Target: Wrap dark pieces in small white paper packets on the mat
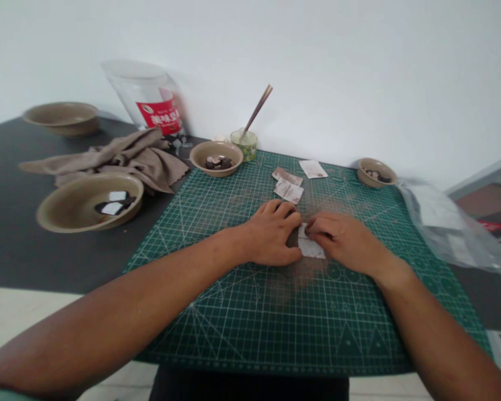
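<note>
On the green cutting mat (242, 312), my left hand (273, 234) rests with thumb and fingers spread at the left side of a small white paper sheet (312, 249). A dark brownish surface shows between its thumb and forefinger. My right hand (344, 239) bends over the sheet from the right, fingertips pinched together at its upper part. Something small and dark seems to be at those fingertips, too small to name. Brown powder (304, 275) is smeared on the mat around the sheet. Past my hands lie two overlapping stained paper pieces (289, 190) and a white one (313, 169).
At the left are a large bowl (54, 214) with dark pieces, a brown cloth (121, 159), another bowl (62, 120) and a clear plastic jar (129, 89). Two small bowls (217, 170) (378, 181), a cup (245, 147) with sticks and a plastic bag (446, 223) stand farther back.
</note>
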Motion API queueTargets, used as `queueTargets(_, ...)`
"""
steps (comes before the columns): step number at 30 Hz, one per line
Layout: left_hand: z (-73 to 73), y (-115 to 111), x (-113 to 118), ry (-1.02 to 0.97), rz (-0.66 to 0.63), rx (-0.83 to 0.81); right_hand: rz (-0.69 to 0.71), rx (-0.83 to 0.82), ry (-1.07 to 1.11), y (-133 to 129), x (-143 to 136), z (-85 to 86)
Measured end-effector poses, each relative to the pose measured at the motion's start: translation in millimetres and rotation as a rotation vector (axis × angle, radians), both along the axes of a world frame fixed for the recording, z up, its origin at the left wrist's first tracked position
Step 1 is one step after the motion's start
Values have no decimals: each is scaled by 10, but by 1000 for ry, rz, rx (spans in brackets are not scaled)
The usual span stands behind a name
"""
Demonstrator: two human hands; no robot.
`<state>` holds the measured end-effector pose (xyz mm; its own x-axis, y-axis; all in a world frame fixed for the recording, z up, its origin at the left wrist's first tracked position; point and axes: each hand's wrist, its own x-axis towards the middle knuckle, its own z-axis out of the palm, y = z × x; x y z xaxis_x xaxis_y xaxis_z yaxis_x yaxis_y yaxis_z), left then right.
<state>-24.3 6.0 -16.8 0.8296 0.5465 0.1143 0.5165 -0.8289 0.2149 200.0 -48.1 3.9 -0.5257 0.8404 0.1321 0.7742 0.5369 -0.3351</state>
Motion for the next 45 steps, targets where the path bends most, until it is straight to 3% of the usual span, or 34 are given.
queueTargets(6,9,-7,0,-1,-2,-2,110,-134,29,-61,-22,48)
queueTargets(12,14,-8,2,5,13,5,-29,-37,-5,-69,-101,21)
queueTargets(16,6,-9,6,-10,-1,2,104,-103,10,-71,-88,-5)
queueTargets(22,12,-2,-4,-1,1,10,-76,-15,-11,-19,-56,-1)
queueTargets(27,31,-8,-3,0,-3,-13,109,-167,42,-64,-44,25)
queueTargets(33,15,-11,5,0,16,9,-33,-34,-14,8,-56,1)
queueTargets(38,25,-13,2,-5,-7,-17,112,-172,29,-31,-34,14)
queueTargets(45,33,-20,2,14,11,-6,-70,-26,-48,2,-35,-1)
